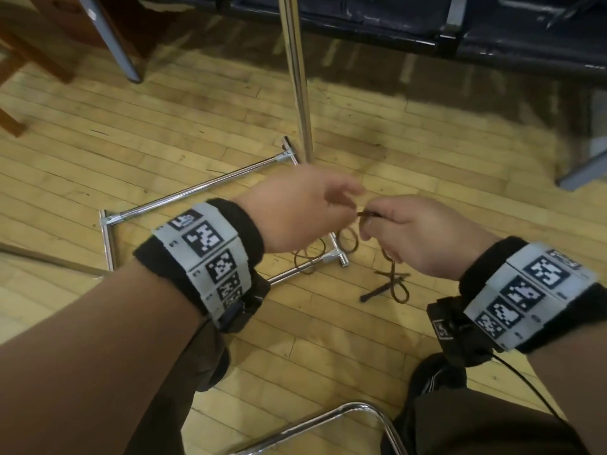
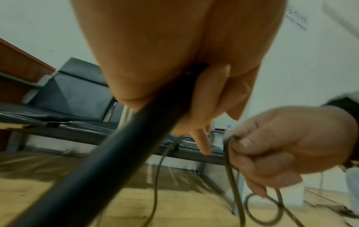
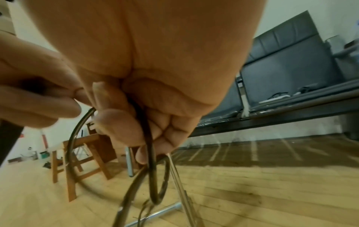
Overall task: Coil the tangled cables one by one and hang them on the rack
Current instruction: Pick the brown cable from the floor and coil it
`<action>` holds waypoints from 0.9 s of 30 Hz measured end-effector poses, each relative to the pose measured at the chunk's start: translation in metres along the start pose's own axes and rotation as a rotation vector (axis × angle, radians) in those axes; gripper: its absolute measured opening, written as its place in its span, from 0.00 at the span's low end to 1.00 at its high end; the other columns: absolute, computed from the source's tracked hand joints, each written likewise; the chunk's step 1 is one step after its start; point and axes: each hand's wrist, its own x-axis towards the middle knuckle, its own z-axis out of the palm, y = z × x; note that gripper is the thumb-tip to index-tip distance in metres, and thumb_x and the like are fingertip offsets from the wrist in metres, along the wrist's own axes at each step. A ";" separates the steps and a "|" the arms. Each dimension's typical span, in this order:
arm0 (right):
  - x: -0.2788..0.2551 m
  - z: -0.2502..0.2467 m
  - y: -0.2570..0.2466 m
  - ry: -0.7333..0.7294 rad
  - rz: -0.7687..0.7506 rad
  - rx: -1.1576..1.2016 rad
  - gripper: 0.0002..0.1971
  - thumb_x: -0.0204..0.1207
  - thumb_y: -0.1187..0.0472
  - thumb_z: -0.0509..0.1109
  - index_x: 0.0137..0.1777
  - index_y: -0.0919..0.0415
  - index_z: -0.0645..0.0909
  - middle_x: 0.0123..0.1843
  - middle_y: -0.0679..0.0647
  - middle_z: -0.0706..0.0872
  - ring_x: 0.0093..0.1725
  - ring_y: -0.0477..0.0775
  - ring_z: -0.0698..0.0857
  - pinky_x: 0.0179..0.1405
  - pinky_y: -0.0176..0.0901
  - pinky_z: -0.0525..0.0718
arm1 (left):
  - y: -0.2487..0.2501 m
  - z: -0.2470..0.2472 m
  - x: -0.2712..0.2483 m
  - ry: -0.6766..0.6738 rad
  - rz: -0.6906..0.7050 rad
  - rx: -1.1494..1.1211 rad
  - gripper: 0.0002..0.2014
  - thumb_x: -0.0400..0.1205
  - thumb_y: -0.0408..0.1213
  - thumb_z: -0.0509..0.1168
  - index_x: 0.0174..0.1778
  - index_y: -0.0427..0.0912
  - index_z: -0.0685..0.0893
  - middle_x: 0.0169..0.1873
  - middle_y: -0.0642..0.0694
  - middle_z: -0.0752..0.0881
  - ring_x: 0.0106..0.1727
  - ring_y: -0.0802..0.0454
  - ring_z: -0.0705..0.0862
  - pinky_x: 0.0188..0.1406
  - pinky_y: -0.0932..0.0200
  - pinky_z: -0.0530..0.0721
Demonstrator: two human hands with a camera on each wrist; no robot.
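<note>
A thin dark cable (image 1: 348, 240) hangs in loose loops between my hands above the floor. My right hand (image 1: 377, 224) grips the gathered loops in curled fingers, thumb on top. My left hand (image 1: 349, 205) pinches the same cable right beside that thumb. The cable's tail and plug (image 1: 392, 289) lie on the floor below. The chrome rack (image 1: 297, 77) stands just beyond, its base frame (image 1: 197, 188) under my left wrist. In the right wrist view the right hand (image 3: 151, 122) holds the cable (image 3: 148, 147). In the left wrist view a strand (image 2: 156, 176) drops from my left hand (image 2: 204, 130).
A dark padded bench (image 1: 427, 24) runs along the back. Wooden furniture (image 1: 39, 44) and a grey leg (image 1: 121, 44) stand at the far left. A chrome chair frame (image 1: 361, 412) sits between my knees. Another grey leg (image 1: 581, 172) is at the right.
</note>
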 end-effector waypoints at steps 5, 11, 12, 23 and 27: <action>-0.003 0.000 -0.003 0.017 -0.050 0.081 0.13 0.85 0.45 0.60 0.45 0.45 0.84 0.26 0.45 0.79 0.25 0.41 0.75 0.32 0.55 0.78 | 0.004 0.001 0.005 0.037 0.018 0.107 0.09 0.87 0.55 0.67 0.44 0.59 0.86 0.32 0.60 0.86 0.29 0.68 0.81 0.24 0.73 0.72; 0.005 0.000 0.031 0.036 0.121 -0.027 0.12 0.88 0.48 0.59 0.48 0.46 0.83 0.37 0.46 0.89 0.39 0.45 0.87 0.40 0.44 0.83 | 0.003 -0.020 0.008 0.448 -0.097 -0.273 0.11 0.89 0.53 0.66 0.43 0.57 0.86 0.25 0.65 0.82 0.20 0.67 0.76 0.18 0.73 0.72; 0.005 -0.001 0.038 -0.010 0.160 -0.067 0.13 0.89 0.49 0.58 0.49 0.47 0.83 0.40 0.47 0.90 0.44 0.49 0.88 0.42 0.43 0.83 | -0.001 -0.029 0.008 0.559 -0.158 -0.360 0.11 0.89 0.54 0.66 0.43 0.58 0.87 0.27 0.63 0.83 0.22 0.67 0.77 0.20 0.69 0.76; -0.002 0.000 0.004 -0.017 0.021 0.049 0.13 0.87 0.47 0.61 0.46 0.47 0.84 0.26 0.43 0.82 0.25 0.38 0.78 0.29 0.41 0.78 | 0.007 -0.009 0.001 0.111 -0.022 -0.145 0.28 0.86 0.43 0.71 0.82 0.66 0.74 0.70 0.69 0.84 0.27 0.60 0.86 0.19 0.66 0.82; -0.006 0.000 -0.004 -0.037 -0.071 0.111 0.11 0.86 0.50 0.64 0.45 0.48 0.85 0.24 0.39 0.79 0.24 0.38 0.76 0.29 0.42 0.71 | 0.009 -0.005 0.001 -0.035 -0.003 0.014 0.06 0.86 0.49 0.71 0.55 0.66 0.90 0.37 0.67 0.89 0.26 0.72 0.81 0.20 0.76 0.73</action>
